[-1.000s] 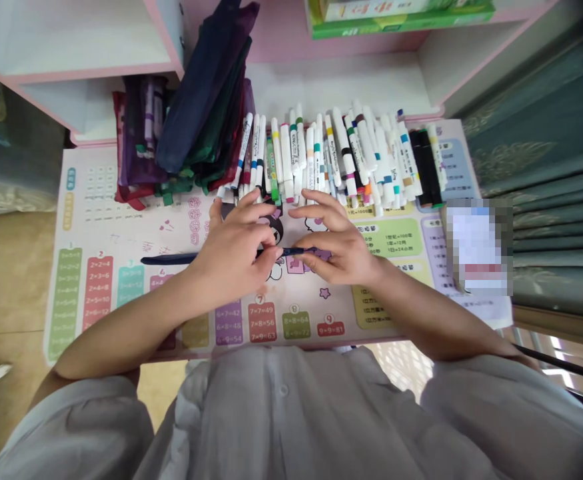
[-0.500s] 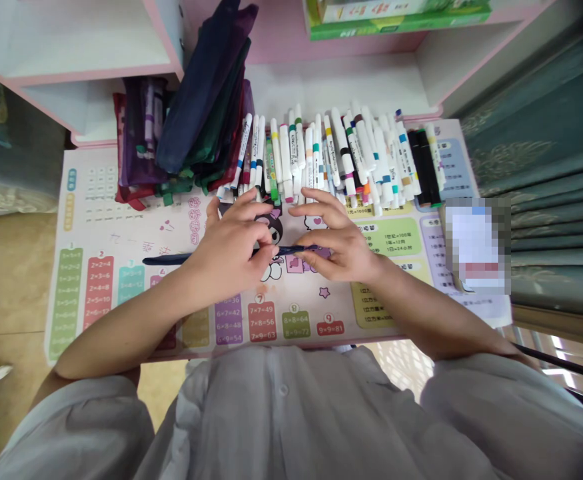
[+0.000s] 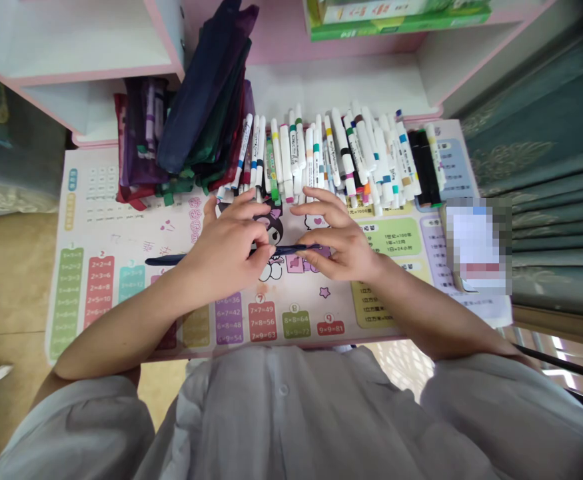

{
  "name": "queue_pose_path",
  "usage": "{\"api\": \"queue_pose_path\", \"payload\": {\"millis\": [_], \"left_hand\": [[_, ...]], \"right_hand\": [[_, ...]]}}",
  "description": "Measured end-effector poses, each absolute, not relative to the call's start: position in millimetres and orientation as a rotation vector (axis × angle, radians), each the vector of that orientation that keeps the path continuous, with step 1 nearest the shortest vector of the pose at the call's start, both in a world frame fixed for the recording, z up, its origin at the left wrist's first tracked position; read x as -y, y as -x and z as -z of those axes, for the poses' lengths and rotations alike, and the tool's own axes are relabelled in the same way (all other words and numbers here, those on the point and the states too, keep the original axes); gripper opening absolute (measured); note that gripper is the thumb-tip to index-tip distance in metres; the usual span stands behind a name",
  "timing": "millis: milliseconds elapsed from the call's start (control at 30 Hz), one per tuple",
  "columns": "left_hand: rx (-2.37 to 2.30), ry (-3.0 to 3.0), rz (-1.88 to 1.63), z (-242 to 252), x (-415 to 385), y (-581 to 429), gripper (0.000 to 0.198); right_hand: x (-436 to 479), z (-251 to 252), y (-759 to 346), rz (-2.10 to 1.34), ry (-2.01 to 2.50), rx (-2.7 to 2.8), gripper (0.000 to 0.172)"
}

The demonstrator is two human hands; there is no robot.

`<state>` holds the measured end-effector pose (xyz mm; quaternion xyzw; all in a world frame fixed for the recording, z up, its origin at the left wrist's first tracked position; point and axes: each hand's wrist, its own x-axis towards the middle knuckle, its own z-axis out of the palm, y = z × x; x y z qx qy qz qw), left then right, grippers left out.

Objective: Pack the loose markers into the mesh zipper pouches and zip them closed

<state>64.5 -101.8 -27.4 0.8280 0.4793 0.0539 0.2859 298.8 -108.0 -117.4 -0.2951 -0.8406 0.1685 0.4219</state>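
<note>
One dark blue strip [image 3: 165, 261] lies across the middle of the desk [image 3: 296, 293], about midway between the near and far edges, and work on it looks under way rather than finished. The left hand [image 3: 234, 250] covers its middle, thumb and forefinger pinching it; the right hand [image 3: 344, 243] nips the thin end between thumb and forefinger, its other fingers spread. As for what is done, a purple pouch [image 3: 128, 153] toward the far left corner already has pens [image 3: 150, 117] in it; loose markers [image 3: 344, 153] line the far edge, outside any pouch, though how much remains I cannot say. The strip's long axis runs side to side, roughly parallel to the near edge, its broader, rounded end pointing at the left edge and its narrow end at the right (whether it is a folded pouch, I cannot tell).
</note>
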Motion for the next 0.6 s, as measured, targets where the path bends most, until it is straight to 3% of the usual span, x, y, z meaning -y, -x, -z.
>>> {"api": "queue_pose_path", "payload": {"millis": [600], "left_hand": [[-1.27,-2.211,-0.15,26.7,99.1,-58.9,0.021]], "right_hand": [[106.3,118.1,-303.5,-0.492,0.768,2.099,0.009]]}}
